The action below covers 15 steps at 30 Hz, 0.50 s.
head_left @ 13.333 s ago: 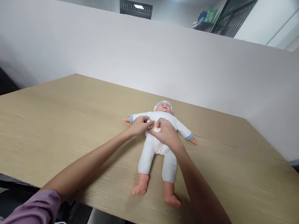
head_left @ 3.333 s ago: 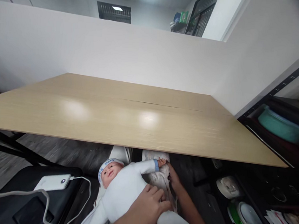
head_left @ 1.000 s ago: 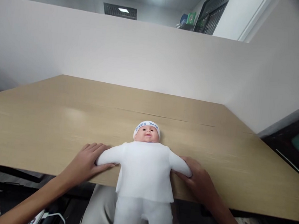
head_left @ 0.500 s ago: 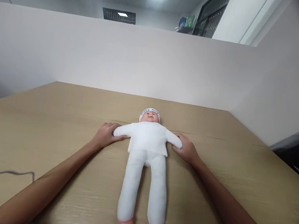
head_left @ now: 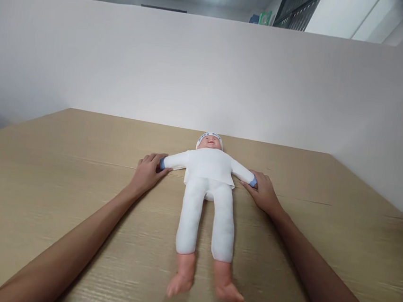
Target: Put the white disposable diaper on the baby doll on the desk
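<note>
A baby doll (head_left: 208,185) in a white suit and white cap lies face up on the wooden table (head_left: 60,170), arms spread, bare feet toward me. My left hand (head_left: 147,172) is closed around the doll's blue-cuffed wrist on the left side. My right hand (head_left: 263,192) grips the other blue-cuffed wrist on the right. Both of the doll's own hands are hidden inside my fingers.
A white partition wall (head_left: 124,63) runs behind and to the right of the table. The table's right edge (head_left: 388,207) slopes down at the right. A dark grille and a green item (head_left: 266,17) show above the partition.
The doll has slid farther onto the table, so its feet now show. My hands moved out from its upper arms to its wrists, uncovering the blue cuffs.
</note>
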Each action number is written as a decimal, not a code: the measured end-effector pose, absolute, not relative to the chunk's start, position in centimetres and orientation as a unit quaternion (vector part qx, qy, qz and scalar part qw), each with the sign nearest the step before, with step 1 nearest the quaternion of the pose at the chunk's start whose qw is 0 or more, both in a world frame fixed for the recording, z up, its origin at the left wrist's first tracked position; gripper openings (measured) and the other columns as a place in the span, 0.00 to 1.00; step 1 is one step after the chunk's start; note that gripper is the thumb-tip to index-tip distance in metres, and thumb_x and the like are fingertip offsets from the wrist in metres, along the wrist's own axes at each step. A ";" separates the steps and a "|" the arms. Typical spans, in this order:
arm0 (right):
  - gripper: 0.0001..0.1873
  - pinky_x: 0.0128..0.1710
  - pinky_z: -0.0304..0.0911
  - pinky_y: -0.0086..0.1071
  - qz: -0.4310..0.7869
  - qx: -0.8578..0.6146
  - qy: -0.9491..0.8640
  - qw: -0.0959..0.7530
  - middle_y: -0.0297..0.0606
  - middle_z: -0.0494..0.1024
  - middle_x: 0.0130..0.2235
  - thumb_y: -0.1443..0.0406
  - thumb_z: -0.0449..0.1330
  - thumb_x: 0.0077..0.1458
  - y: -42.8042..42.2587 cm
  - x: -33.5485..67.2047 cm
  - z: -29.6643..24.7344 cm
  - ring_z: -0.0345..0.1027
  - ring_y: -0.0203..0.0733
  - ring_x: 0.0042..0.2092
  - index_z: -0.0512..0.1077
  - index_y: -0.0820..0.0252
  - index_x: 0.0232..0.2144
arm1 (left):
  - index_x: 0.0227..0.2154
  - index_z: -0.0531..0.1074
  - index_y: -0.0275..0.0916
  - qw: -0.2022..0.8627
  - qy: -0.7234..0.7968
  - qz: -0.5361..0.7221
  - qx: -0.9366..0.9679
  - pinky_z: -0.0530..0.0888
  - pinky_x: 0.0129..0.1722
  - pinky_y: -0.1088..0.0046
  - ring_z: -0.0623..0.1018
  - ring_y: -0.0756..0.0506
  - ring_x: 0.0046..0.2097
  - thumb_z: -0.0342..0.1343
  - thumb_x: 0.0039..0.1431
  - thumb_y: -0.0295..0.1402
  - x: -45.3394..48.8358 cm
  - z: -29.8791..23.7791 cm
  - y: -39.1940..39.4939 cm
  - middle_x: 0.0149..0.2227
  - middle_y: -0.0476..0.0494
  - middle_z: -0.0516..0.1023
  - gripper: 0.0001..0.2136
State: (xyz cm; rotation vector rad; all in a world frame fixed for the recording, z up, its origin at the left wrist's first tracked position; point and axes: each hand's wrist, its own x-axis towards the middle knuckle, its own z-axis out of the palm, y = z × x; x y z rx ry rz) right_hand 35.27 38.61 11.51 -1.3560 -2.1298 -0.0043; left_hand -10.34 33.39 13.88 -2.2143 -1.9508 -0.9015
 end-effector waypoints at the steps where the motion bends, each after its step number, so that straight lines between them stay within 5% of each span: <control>1: 0.26 0.51 0.63 0.47 -0.001 -0.511 -0.805 0.301 0.49 0.79 0.52 0.48 0.57 0.66 38.6 35.4 11.3 0.70 0.57 0.50 0.71 0.60 0.56 | 0.60 0.71 0.42 0.024 -0.633 -0.290 -0.717 0.65 0.56 0.56 0.74 0.33 0.55 0.55 0.68 0.49 -10.4 13.9 33.3 0.54 0.37 0.78 0.24; 6: 0.29 0.58 0.62 0.50 -0.026 -0.510 -0.794 0.330 0.53 0.77 0.55 0.49 0.58 0.65 37.5 35.1 11.1 0.68 0.59 0.56 0.69 0.63 0.58 | 0.62 0.69 0.39 0.030 -0.632 -0.304 -0.713 0.65 0.59 0.54 0.71 0.32 0.58 0.56 0.68 0.46 -10.1 14.4 32.2 0.59 0.33 0.74 0.25; 11: 0.29 0.63 0.60 0.57 -0.058 -0.499 -0.741 0.445 0.55 0.74 0.58 0.53 0.57 0.66 30.4 32.0 14.2 0.66 0.59 0.60 0.66 0.62 0.62 | 0.57 0.70 0.35 0.039 -0.595 -0.434 -0.675 0.65 0.62 0.51 0.71 0.34 0.60 0.51 0.71 0.41 -6.9 16.9 27.1 0.58 0.31 0.75 0.19; 15: 0.27 0.63 0.65 0.55 -0.005 -0.460 -0.748 0.478 0.48 0.74 0.61 0.58 0.59 0.67 16.5 30.6 16.0 0.68 0.54 0.62 0.63 0.54 0.65 | 0.58 0.71 0.44 -0.117 -0.527 -0.521 -0.661 0.70 0.61 0.47 0.73 0.34 0.58 0.57 0.69 0.41 -2.0 18.3 15.6 0.57 0.37 0.75 0.18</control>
